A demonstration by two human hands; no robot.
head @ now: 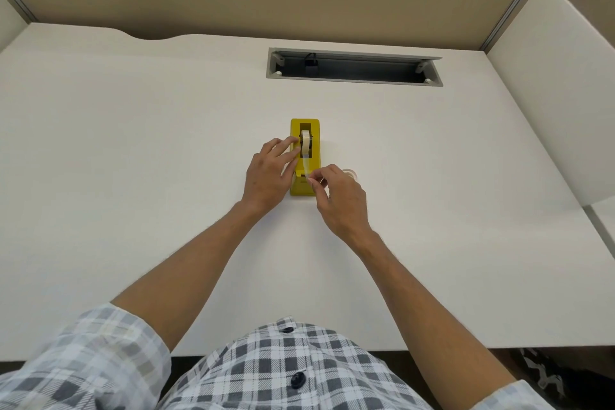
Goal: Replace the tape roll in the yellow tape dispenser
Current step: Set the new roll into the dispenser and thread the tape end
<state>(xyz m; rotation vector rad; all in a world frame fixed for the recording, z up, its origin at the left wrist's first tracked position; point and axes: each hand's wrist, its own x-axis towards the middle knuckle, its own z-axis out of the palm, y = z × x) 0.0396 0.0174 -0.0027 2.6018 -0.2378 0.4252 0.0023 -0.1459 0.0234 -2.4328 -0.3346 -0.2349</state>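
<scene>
The yellow tape dispenser (316, 143) stands in the middle of the white desk, its cutter end toward me. A white tape roll (305, 142) sits upright in its slot. A strip of tape (306, 166) runs from the roll down toward the cutter. My right hand (342, 198) pinches the free end of that strip between thumb and forefinger, just above the cutter. My left hand (268, 173) rests against the dispenser's left side, fingers touching the body next to the roll. A second, nearly clear tape roll (351, 173) lies flat on the desk behind my right hand, mostly hidden.
An open grey cable tray (354, 67) is recessed in the desk (133, 143) at the back, with a black plug inside. Beige partition walls enclose the desk at the rear and right. A white chair back (559, 76) stands at the right edge.
</scene>
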